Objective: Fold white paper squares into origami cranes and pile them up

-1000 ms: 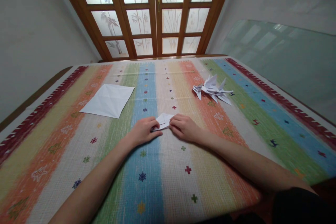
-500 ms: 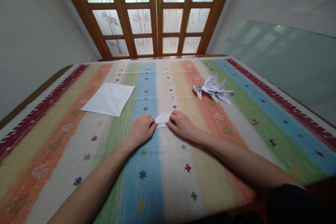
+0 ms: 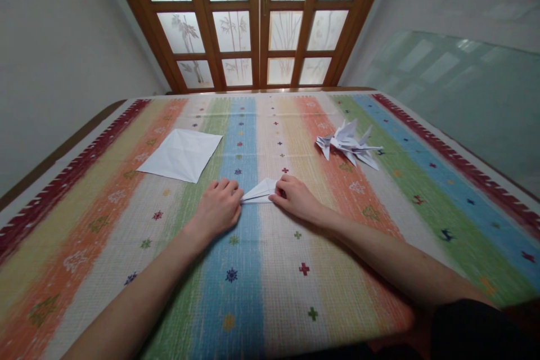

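Observation:
A small folded piece of white paper (image 3: 260, 191) lies on the striped tablecloth, between my two hands. My left hand (image 3: 220, 204) is closed at its narrow pointed left tip, with the fingers curled and the fingertips partly hidden. On the wider right end, my right hand (image 3: 291, 194) pinches the paper between thumb and fingers. A slanting folded edge and a layered flap show on the stretch between the hands.
To the far left lies a creased square sheet of white paper (image 3: 181, 153). Several folded paper cranes (image 3: 348, 142) sit bunched together at the right. The striped tablecloth (image 3: 278, 292) covers the table, and wood-framed glass doors (image 3: 259, 28) stand beyond it.
My left hand has slid left along the folded paper to its tip, so more of the paper shows. My right hand keeps its hold. The whole view has shifted slightly.

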`<control>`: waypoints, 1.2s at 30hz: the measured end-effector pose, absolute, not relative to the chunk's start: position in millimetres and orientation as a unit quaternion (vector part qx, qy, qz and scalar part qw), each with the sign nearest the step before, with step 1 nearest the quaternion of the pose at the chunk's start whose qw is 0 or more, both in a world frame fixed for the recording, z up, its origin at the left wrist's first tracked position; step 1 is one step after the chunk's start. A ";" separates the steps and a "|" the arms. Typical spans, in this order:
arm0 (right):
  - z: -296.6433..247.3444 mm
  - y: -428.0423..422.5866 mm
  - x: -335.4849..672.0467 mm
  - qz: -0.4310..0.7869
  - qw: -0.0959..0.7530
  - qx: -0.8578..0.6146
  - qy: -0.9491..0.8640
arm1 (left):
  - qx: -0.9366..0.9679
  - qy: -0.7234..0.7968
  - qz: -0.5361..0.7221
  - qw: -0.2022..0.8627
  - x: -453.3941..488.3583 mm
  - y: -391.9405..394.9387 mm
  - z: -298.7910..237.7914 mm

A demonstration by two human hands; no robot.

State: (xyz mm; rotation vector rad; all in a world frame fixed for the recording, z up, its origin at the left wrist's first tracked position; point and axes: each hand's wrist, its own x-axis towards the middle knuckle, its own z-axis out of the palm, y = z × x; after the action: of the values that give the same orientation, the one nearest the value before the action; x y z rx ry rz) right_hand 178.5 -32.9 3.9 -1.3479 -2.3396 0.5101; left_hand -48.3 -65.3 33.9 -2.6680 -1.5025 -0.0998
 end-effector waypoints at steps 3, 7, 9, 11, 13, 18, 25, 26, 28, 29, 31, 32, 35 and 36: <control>3.0 -32.5 178.6 0.182 0.208 -0.476 -0.835 | -0.891 -0.449 -0.067 0.012 -32.2 -78.8 25.3; -0.7 -33.3 180.4 0.155 0.217 -0.484 -0.833 | -0.902 -0.430 -0.036 -0.022 -15.2 -92.2 4.9; -3.0 -34.2 183.9 0.134 0.222 -0.501 -0.826 | -0.900 -0.434 -0.023 -0.030 -14.0 -95.3 -1.1; -5.2 -35.1 190.1 0.114 0.230 -0.518 -0.816 | -0.900 -0.435 -0.020 -0.035 -15.3 -97.1 -3.1; -6.5 -34.8 197.6 0.095 0.240 -0.530 -0.808 | -0.897 -0.439 -0.029 -0.036 -15.9 -98.4 -3.1; -0.1 -21.2 203.9 0.099 0.279 -0.496 -0.816 | -0.884 -0.463 -0.056 -0.029 -6.7 -99.2 0.0; 5.5 8.3 173.7 0.155 0.195 -0.387 -0.888 | -0.880 -0.472 -0.047 -0.031 2.6 -95.7 9.9; 4.3 8.6 171.1 0.158 0.187 -0.385 -0.890 | -0.878 -0.475 -0.046 -0.031 2.4 -95.9 10.2; 1.4 6.8 169.3 0.160 0.201 -0.384 -0.887 | -0.875 -0.480 -0.049 -0.023 2.0 -96.9 9.3; -0.1 5.4 169.8 0.158 0.216 -0.383 -0.884 | -0.874 -0.483 -0.053 -0.016 1.9 -97.6 8.2; -3.0 2.5 173.1 0.145 0.237 -0.364 -0.889 | -0.869 -0.490 -0.064 0.004 2.1 -99.1 5.4; -4.4 1.4 175.4 0.135 0.241 -0.348 -0.896 | -0.867 -0.493 -0.069 0.013 2.4 -99.7 4.0; -8.1 -0.3 183.2 0.102 0.239 -0.290 -0.921 | -0.862 -0.500 -0.075 0.023 3.4 -101.0 0.7; -9.0 -0.6 185.5 0.091 0.237 -0.271 -0.929 | -0.862 -0.502 -0.071 0.020 3.8 -101.3 0.2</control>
State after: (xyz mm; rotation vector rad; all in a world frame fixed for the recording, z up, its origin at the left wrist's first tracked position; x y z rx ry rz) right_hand 185.5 -0.6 -9.0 -0.7416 -2.5445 0.2488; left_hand 3.8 -101.3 0.2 -2.6727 -1.5579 -0.2196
